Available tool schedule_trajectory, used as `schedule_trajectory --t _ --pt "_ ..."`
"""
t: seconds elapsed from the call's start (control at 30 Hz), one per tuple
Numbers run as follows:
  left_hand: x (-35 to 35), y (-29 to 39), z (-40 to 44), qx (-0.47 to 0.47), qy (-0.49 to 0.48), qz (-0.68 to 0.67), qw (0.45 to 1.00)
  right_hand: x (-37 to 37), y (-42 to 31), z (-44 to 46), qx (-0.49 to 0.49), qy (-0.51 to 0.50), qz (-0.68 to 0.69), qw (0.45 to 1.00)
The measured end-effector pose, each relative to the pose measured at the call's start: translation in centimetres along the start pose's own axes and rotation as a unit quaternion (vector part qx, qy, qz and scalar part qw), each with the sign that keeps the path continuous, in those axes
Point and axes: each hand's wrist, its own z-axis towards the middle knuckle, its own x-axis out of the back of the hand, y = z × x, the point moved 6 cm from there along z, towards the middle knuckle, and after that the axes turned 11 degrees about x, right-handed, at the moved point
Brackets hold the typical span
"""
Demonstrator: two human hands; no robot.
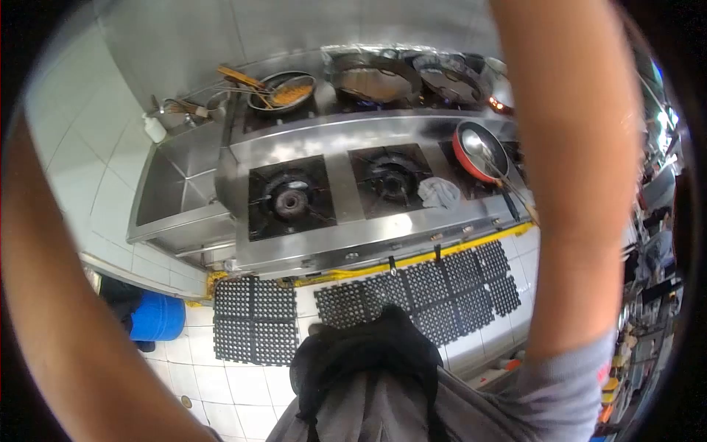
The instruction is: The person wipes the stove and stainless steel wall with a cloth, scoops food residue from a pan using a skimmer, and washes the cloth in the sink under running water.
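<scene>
Both my forearms reach up past the camera, the left forearm (55,295) along the left edge and the right forearm (574,184) on the right. My hands lie outside the picture, so whatever they hold or touch is hidden. Below and between the arms stands a steel gas stove (346,247). A red frying pan (471,163) with a black handle rests on its right front burner, utensils lying in it. Beside that is a crumpled grey cloth (440,193). On the back row, a pan (313,92) holds a strainer of orange-yellow food (291,94) and wooden-handled tools.
Two wide dark pans, one left (375,92) and one right (456,96), sit at the back. Flames show beneath a metal pot (498,77). A steel sink (173,184) adjoins the stove's left side. Black rubber mats (254,324) and a blue barrel (158,317) are on the floor.
</scene>
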Motion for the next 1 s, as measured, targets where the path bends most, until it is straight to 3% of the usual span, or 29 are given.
schedule_trajectory --t 0.07,0.1,0.13,0.17,0.23,0.27,0.3,0.37,0.43,0.47,0.53,0.57,0.6,0.63,0.67,0.7,0.77,0.8,0.83,0.87,0.9,0.93,0.97,1.0 --pt "-2.3 0.3 -1.9 -0.02 -0.04 0.03 0.999 -2.5 -2.8 -8.6 -0.106 -0.079 0.138 0.982" --pt "-3.4 0.7 -2.6 -0.02 -0.066 0.01 0.998 -4.3 -4.7 -14.3 -0.213 -0.131 0.218 0.943" --pt "-4.6 0.9 -3.5 -0.016 -0.089 -0.014 0.996 -6.5 -8.5 -21.6 -0.414 -0.253 0.31 0.818" --pt "-5.4 1.5 -4.0 -0.014 -0.102 -0.028 0.994 -8.8 -12.2 -29.0 -0.469 -0.312 0.344 0.752" --pt "-7.5 2.6 -5.2 -0.003 -0.118 -0.037 0.992 -12.3 -23.1 -47.7 -0.637 -0.241 0.266 0.682" --pt "-8.9 3.1 -5.6 0.005 -0.127 -0.042 0.991 -12.8 -29.0 -54.7 -0.694 -0.377 0.26 0.556" --pt "-10.2 3.7 -6.2 0.014 -0.136 -0.049 0.989 -11.8 -33.2 -57.1 -0.726 -0.311 0.312 0.528" --pt "-13.1 4.4 -7.3 0.043 -0.152 -0.079 0.984 -9.7 -37.6 -57.5 -0.848 -0.15 0.422 0.285" --pt "-16.5 4.3 -9.2 0.099 -0.171 -0.147 0.969 -9.2 -37.0 -60.8 -0.853 -0.095 0.361 0.365" --pt "-18.9 3.6 -10.9 0.148 -0.188 -0.199 0.95 -8.1 -35.1 -61.6 -0.818 -0.09 0.237 0.516" --pt "-25.6 1.1 -18.2 0.297 -0.266 -0.314 0.862 -5.8 -31.5 -62.5 -0.779 -0.123 -0.011 0.615" --pt "-29.6 -0.1 -24.3 0.378 -0.34 -0.297 0.808 -4.5 -28.8 -60.7 -0.751 -0.141 -0.041 0.643" --pt "-34.2 -1.9 -36.9 0.41 -0.486 -0.077 0.768 -3.6 -26.5 -59.2 -0.724 -0.154 -0.076 0.668" --pt "-38.3 -3.3 -49.5 0.348 -0.647 0.135 0.665 -4.0 -25.8 -60.0 -0.732 -0.141 -0.079 0.662" --pt "-36.9 1.9 -54.0 0.176 -0.764 0.096 0.614 -4.7 -25.4 -60.9 -0.703 -0.214 -0.084 0.673" --pt "-36.2 5.1 -57.4 0.35 -0.804 -0.067 0.476 -5.4 -25.3 -61.9 -0.666 -0.288 -0.087 0.683" --pt "-36.0 7.7 -64.4 0.629 -0.585 -0.306 0.412 -7.4 -26.5 -64.4 -0.605 -0.316 -0.133 0.719" --pt "-36.1 7.8 -65.0 0.638 -0.57 -0.31 0.414 -7.7 -26.0 -64.4 -0.73 -0.165 -0.013 0.664" --pt "-35.5 7.1 -64.7 0.623 -0.494 -0.296 0.529 -9.1 -25.9 -63.7 -0.81 -0.013 0.123 0.573" --pt "-33.7 7.3 -65.0 0.608 -0.405 -0.268 0.629 -9.3 -25.1 -58.6 -0.795 0.072 0.189 0.572" --pt "-32.1 7.7 -60.4 0.639 -0.373 -0.27 0.616 -11.6 -25.9 -55.2 -0.778 0.057 0.229 0.582" --pt "-31.8 6.8 -59.7 0.636 -0.304 -0.32 0.633 -13.8 -26.8 -51.9 -0.761 0.139 0.302 0.557" --pt "-31.4 6.5 -57.9 0.65 -0.248 -0.387 0.605 -15.7 -27.5 -48.7 -0.737 0.218 0.373 0.521" --pt "-30.4 6.5 -54.8 0.632 -0.177 -0.455 0.602 -17.2 -28.3 -45.3 -0.719 0.207 0.408 0.523"
